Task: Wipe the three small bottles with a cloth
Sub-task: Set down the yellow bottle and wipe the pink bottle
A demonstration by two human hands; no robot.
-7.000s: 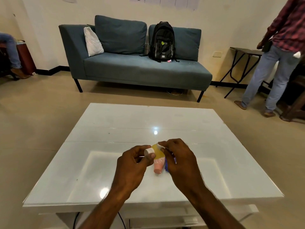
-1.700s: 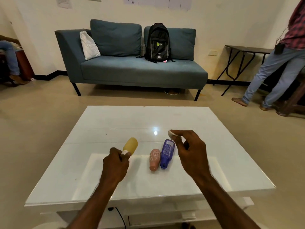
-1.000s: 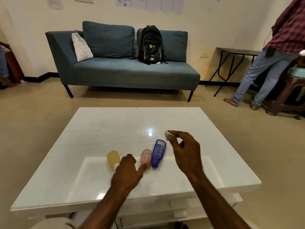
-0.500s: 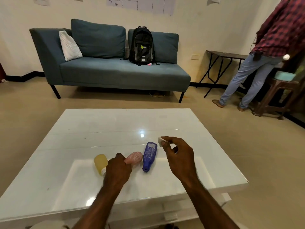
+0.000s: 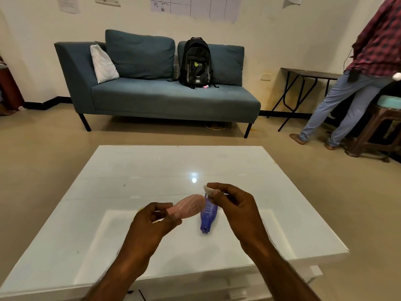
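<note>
A: What is the left hand (image 5: 152,222) doing?

B: Its thumb and fingers pinch the narrow cap end of a small pink ribbed plastic bottle (image 5: 188,206), just left of the small translucent blue plastic bottle (image 5: 208,216). The pink bottle's rounded end tilts up and to the right, overlapping the blue bottle's far end in this view.

A: And the right hand (image 5: 236,207)?

B: It is curled, with thumb and forefinger pinching a small wad of white cloth (image 5: 208,189) just above the blue bottle's far end. The wad is very near the pink bottle's tip; I cannot tell whether they touch.

A: How does the blue bottle lie?

B: It lies on its side on the glossy white worktop (image 5: 130,170), cap toward the person, between the two hands.

A: The third bottle?

B: Only a sliver of yellow (image 5: 141,209) shows left of the blue bottle, behind the left hand's fingers. It is too hidden to say more.

A: Farther out?

B: Well beyond the blue bottle, a teal fabric sofa (image 5: 165,101) stands against the wall, carrying a black backpack (image 5: 196,61) and a white cushion (image 5: 103,65). Beyond and to the right stands a dark folding table (image 5: 310,72). A person in a red checked shirt and jeans (image 5: 347,94) stands by a wooden stool (image 5: 386,118).
</note>
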